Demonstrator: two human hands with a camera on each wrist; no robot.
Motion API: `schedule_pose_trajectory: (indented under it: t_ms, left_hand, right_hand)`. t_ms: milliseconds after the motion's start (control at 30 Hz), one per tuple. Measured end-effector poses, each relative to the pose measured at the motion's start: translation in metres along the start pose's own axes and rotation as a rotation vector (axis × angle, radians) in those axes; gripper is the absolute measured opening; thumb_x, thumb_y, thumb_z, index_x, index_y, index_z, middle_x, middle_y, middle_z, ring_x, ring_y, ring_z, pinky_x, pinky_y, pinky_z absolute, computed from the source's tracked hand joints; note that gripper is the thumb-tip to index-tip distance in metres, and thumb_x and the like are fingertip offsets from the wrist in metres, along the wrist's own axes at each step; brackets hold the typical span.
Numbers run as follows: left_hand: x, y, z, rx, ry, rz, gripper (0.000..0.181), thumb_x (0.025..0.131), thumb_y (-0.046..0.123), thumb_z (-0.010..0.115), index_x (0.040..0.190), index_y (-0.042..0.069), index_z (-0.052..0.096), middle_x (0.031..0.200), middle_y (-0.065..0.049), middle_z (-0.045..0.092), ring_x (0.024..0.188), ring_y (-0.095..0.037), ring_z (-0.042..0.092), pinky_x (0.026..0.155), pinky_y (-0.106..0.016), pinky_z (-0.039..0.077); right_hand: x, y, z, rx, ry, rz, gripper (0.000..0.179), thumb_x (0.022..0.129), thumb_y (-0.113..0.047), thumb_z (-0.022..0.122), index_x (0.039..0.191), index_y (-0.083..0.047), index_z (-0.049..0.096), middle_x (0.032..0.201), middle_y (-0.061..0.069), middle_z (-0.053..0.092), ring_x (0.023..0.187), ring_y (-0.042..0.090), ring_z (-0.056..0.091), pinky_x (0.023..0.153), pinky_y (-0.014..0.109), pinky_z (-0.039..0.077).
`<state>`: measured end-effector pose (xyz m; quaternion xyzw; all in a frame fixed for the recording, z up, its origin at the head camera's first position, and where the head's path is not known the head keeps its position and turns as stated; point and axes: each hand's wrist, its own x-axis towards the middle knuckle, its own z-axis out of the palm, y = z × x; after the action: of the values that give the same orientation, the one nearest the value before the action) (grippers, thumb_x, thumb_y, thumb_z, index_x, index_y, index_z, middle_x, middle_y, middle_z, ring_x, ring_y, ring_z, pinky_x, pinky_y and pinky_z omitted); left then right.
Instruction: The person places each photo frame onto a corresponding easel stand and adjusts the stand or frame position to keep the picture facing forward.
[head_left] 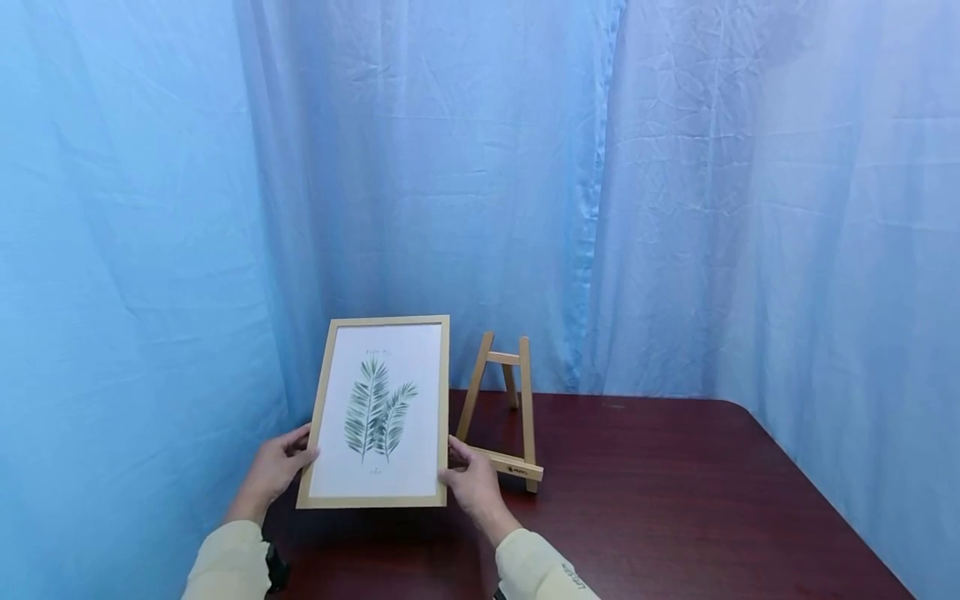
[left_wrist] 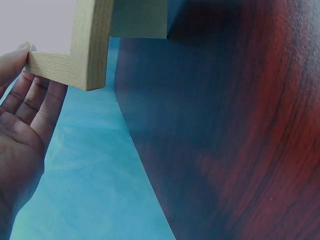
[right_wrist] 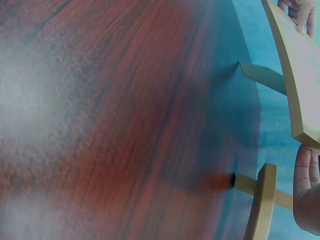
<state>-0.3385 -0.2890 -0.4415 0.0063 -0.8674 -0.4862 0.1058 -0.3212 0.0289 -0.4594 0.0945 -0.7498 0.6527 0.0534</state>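
Observation:
A light wood picture frame (head_left: 444, 400) with a print of green palm leaves (head_left: 378, 408) is held up over the left part of the table. My left hand (head_left: 272, 468) pinches its lower left edge, thumb at the front and fingers behind. At the lower right edge, my right hand (head_left: 476, 485) grips it the same way. Just right of the frame stands a small wooden easel (head_left: 528, 400), its lower ledge (head_left: 510, 462) partly hidden by the frame and right hand. A flat support flap (right_wrist: 265, 79) juts out behind the frame in the right wrist view.
The dark red wood table (head_left: 660, 500) stretches to the right, with a rounded far right corner. Light blue curtains (head_left: 465, 167) hang behind it and on both sides. A black band (head_left: 276, 568) is at the left wrist.

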Motion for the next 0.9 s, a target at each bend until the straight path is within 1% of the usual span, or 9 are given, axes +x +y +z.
schedule_pose_trajectory:
  t_ms: [133,267,433,567,667,767,833,900]
  left_hand:
    - [0.003,0.002,0.001,0.0,0.009,0.014,0.055,0.097,0.009,0.064,0.146,-0.007,0.043,0.12,-0.028,0.06,0.098,-0.031,0.058,0.072,-0.034,0.052]
    - [0.004,0.006,0.001,-0.001,0.012,0.031,0.056,0.097,0.009,0.064,0.146,-0.006,0.043,0.121,-0.028,0.06,0.101,-0.033,0.058,0.074,-0.033,0.052]
    - [0.006,0.011,0.001,0.005,0.022,0.053,0.055,0.096,0.008,0.064,0.145,-0.007,0.043,0.12,-0.028,0.06,0.101,-0.032,0.058,0.072,-0.028,0.052]
    - [0.007,0.015,0.0,0.001,0.033,0.059,0.056,0.097,0.01,0.064,0.145,-0.007,0.043,0.124,-0.03,0.058,0.104,-0.036,0.058,0.076,-0.031,0.053]
    - [0.009,0.017,0.001,-0.01,0.038,0.041,0.056,0.097,0.01,0.064,0.146,-0.006,0.043,0.13,-0.031,0.056,0.111,-0.038,0.057,0.083,-0.038,0.054]
    - [0.01,0.019,0.001,-0.019,0.041,0.029,0.056,0.097,0.011,0.064,0.147,-0.004,0.042,0.134,-0.03,0.054,0.116,-0.039,0.055,0.089,-0.043,0.053]
    - [0.01,0.021,0.002,-0.031,0.047,0.026,0.056,0.097,0.01,0.064,0.148,-0.002,0.042,0.136,-0.03,0.053,0.117,-0.039,0.055,0.089,-0.042,0.053]
    - [0.012,0.022,0.003,-0.044,0.053,0.033,0.056,0.097,0.011,0.064,0.148,-0.001,0.043,0.137,-0.029,0.053,0.116,-0.038,0.055,0.086,-0.038,0.053]
  right_hand:
    - [0.0,-0.004,-0.004,0.023,-0.007,0.01,0.06,0.085,0.01,0.066,0.142,0.0,0.053,0.128,0.019,0.061,0.089,0.02,0.064,0.076,0.034,0.057]
    - [0.002,-0.004,-0.007,0.018,0.0,-0.003,0.059,0.085,0.01,0.065,0.142,-0.001,0.053,0.13,0.021,0.061,0.087,0.019,0.066,0.075,0.036,0.057]
    - [0.004,-0.003,-0.01,0.026,0.004,-0.016,0.059,0.086,0.011,0.065,0.142,-0.002,0.053,0.13,0.02,0.06,0.089,0.02,0.067,0.077,0.039,0.057]
    - [0.006,-0.003,-0.011,0.064,0.007,-0.015,0.058,0.087,0.011,0.064,0.142,-0.003,0.053,0.134,0.02,0.058,0.091,0.021,0.068,0.08,0.04,0.057]
    - [0.007,-0.005,-0.012,0.087,0.013,-0.02,0.059,0.086,0.011,0.065,0.142,-0.004,0.054,0.135,0.021,0.057,0.09,0.02,0.068,0.08,0.04,0.057]
    - [0.008,-0.007,-0.014,0.082,0.026,-0.025,0.059,0.086,0.01,0.066,0.142,-0.004,0.055,0.135,0.02,0.058,0.086,0.019,0.068,0.079,0.039,0.057]
    - [0.008,-0.008,-0.015,0.068,0.032,-0.033,0.059,0.086,0.009,0.067,0.142,-0.005,0.055,0.134,0.02,0.059,0.087,0.019,0.067,0.077,0.036,0.057]
    - [0.009,-0.009,-0.017,0.062,0.039,-0.033,0.059,0.086,0.009,0.067,0.142,-0.006,0.056,0.131,0.019,0.061,0.091,0.02,0.066,0.075,0.033,0.056]
